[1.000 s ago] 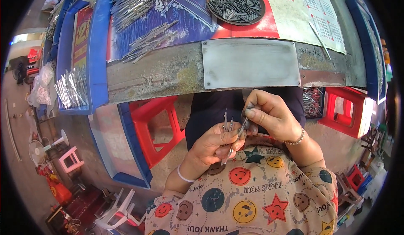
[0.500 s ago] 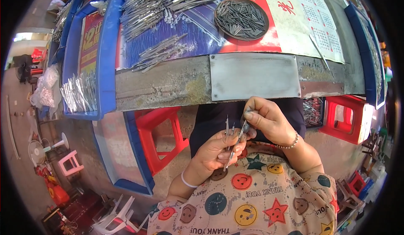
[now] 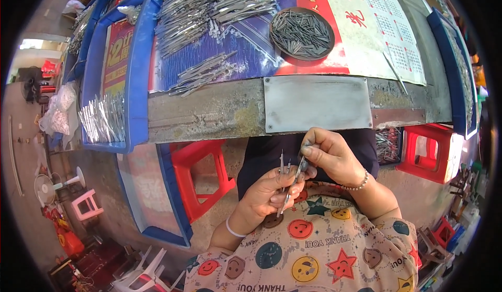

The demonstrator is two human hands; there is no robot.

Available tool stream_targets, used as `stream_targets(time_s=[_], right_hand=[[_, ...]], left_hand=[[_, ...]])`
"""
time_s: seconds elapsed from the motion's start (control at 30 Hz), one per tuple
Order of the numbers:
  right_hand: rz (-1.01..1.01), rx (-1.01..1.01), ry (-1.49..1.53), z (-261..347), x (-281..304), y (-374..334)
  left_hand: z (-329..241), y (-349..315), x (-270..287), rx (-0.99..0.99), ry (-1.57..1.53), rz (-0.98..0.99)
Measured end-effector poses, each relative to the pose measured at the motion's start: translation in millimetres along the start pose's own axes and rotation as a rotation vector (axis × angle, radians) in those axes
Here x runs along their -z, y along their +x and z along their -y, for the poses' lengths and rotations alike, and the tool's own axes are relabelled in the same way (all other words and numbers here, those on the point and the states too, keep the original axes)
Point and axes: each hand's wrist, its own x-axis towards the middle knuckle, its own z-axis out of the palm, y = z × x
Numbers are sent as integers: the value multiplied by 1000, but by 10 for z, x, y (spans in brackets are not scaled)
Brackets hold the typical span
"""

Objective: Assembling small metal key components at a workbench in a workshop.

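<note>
My left hand (image 3: 264,193) is closed around several thin metal rods (image 3: 282,162), whose narrow tips point up past the fingers. A white band circles that wrist. Close beside it, my right hand (image 3: 334,158) pinches the upper end of one slanted rod (image 3: 299,172) between thumb and fingers; the lower part of this rod runs through the left hand. Dark smudges mark the right fingertips, and a beaded bracelet is on that wrist. Both hands are above my patterned apron (image 3: 300,229), just below the table edge. Exactly what sits at the right fingertips is partly hidden.
A pale metal plate (image 3: 316,103) is fixed at the table's front edge. Behind it stands a round bowl (image 3: 306,58) of small dark pins. Piles of silvery rods (image 3: 201,12) lie at the back left. Blue trays (image 3: 137,93) and red stools (image 3: 180,187) flank me.
The view has shifted slightly, so the table appears a little lower. My right hand sits slightly lower relative to the left; both keep their hold on the rods.
</note>
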Motion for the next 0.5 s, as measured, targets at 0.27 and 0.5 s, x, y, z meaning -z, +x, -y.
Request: stream_targets(time_s=[0.27, 0.5], right_hand=[[-222, 142, -175, 280, 8, -32], [-642, 580, -568, 348, 450, -74]], left_hand=[[-128, -131, -56, -147, 138, -51], [-595, -439, -526, -541, 723, -383]])
